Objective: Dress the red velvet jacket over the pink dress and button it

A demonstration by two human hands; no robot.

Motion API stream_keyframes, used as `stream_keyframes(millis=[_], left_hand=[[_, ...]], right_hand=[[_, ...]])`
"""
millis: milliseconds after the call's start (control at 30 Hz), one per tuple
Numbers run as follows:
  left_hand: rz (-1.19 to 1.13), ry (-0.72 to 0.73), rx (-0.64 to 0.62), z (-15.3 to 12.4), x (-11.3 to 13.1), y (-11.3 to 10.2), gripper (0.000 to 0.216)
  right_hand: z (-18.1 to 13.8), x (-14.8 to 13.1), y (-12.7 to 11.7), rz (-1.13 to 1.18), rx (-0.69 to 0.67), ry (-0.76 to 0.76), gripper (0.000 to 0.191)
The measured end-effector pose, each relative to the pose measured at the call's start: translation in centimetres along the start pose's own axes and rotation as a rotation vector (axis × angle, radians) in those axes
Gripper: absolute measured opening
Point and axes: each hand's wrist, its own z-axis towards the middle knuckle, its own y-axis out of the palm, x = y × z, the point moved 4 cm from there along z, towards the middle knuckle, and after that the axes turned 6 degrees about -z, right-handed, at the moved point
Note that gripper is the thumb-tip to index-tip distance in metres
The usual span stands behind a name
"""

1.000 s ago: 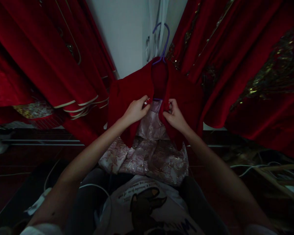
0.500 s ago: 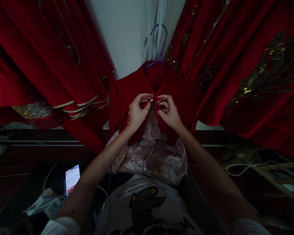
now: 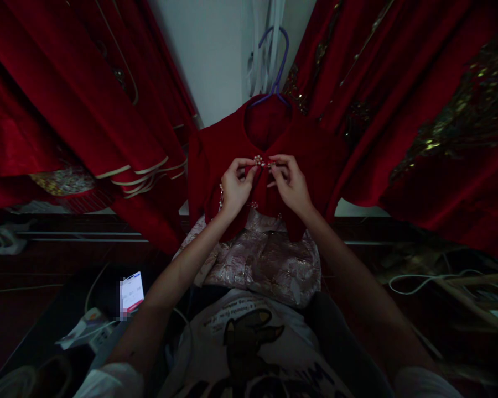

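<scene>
A small red velvet jacket (image 3: 315,160) hangs on a purple hanger (image 3: 277,61) in front of me, over a pale pink brocade skirt (image 3: 269,260). My left hand (image 3: 235,188) pinches the jacket's left front edge. My right hand (image 3: 289,185) pinches the right front edge. Between my fingertips sits a pearl clasp (image 3: 262,162) at the neckline, and the two front edges meet there. More pearl trim shows by my left wrist.
Long red garments with gold trim hang at left (image 3: 87,110) and right (image 3: 419,110). A lit phone (image 3: 131,292) lies on the dark surface at lower left beside a power strip (image 3: 87,329). White cables (image 3: 431,279) trail at right. A white wall is behind.
The jacket front was open a second ago with a hand on each edge. My hands have drawn the edges together at the neckline, and the pearl clasp now sits between my fingertips.
</scene>
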Motion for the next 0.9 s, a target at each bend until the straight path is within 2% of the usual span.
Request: stream_keyframes(millis=[233,533,733,900], left_hand=[[-0.046,-0.032,-0.060,0.5,-0.9,0.2,0.007],[0.048,-0.021,-0.219,1.4,-0.2,0.7,0.014],[-0.009,-0.013,-0.172,1.4,-0.6,0.6,0.012],[-0.117,-0.071,-0.176,1.1,-1.1,0.3,0.010]], right_hand=[[0.4,-0.2,-0.4,-0.110,-0.017,-0.038,0.030],[0.7,-0.4,-0.2,-0.182,0.018,-0.066,0.024],[0.4,-0.4,-0.4,-0.170,0.033,-0.065,0.023],[0.3,-0.1,-0.4,-0.142,0.026,-0.057,0.019]])
